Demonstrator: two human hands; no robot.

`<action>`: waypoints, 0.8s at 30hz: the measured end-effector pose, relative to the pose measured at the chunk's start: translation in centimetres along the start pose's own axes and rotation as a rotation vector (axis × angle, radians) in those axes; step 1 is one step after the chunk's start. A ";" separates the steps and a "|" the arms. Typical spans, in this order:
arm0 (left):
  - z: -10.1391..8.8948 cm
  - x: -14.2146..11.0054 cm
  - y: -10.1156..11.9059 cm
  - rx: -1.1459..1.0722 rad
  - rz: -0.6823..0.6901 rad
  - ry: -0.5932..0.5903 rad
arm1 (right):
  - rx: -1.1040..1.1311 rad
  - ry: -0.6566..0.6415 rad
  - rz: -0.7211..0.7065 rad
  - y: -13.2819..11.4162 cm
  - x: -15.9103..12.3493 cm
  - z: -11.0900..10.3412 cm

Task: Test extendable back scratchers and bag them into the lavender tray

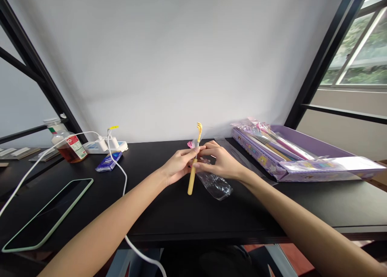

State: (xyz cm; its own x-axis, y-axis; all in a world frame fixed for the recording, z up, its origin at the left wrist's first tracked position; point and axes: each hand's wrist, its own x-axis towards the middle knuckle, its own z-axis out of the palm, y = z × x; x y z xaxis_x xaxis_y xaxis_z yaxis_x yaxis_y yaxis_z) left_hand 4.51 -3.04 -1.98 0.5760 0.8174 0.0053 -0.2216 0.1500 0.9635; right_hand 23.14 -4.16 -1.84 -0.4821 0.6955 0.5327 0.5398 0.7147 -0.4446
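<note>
As both hands [180, 162] [222, 160] pinch yellow tool [191, 181], grip [197, 153] narrow

A grey-white wall [181, 59] backs the black desk [157, 216]; greenery shows through the window [359, 51].

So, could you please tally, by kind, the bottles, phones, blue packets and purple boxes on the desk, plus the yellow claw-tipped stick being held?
Bottle: 1
Phone: 1
Blue packet: 1
Purple box: 1
Held yellow claw-tipped stick: 1
Total: 5
</note>
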 end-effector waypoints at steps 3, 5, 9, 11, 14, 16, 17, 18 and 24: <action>0.8 -0.3 0.1 -0.009 0.021 0.017 | 0.094 0.002 0.049 -0.4 0.2 0.8; 1.1 -0.3 0.2 -0.007 0.035 0.038 | 0.204 -0.007 0.084 -0.4 0.4 1.2; 0.5 0.2 0.3 -0.009 0.103 0.165 | 0.380 0.067 0.256 0.4 0.6 1.1; -0.4 0.5 0.3 0.002 0.163 0.285 | 0.395 0.145 0.341 0.9 0.6 0.7; -1.9 0.9 0.1 0.078 0.202 0.384 | 0.460 0.079 0.342 1.2 0.3 -0.5; -2.9 1.1 -0.2 0.138 0.233 0.395 | 0.559 -0.038 0.324 1.2 0.1 -1.3; -3.2 1.3 -0.4 0.167 0.253 0.403 | 0.588 -0.090 0.327 1.2 0.0 -1.7; -3.5 1.5 -0.6 0.196 0.270 0.419 | 0.588 -0.136 0.339 1.3 -0.1 -2.0; -3.5 1.9 -0.6 0.179 0.281 0.491 | 0.400 -0.284 0.372 1.9 -0.6 -3.6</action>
State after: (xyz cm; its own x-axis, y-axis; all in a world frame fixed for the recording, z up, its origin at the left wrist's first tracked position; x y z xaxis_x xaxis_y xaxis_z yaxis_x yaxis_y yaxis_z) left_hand 3.03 0.37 -3.49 0.0736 0.9803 0.1832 -0.1525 -0.1705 0.9735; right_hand 26.93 -3.47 -0.43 -0.5062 0.8564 0.1020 0.4332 0.3547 -0.8286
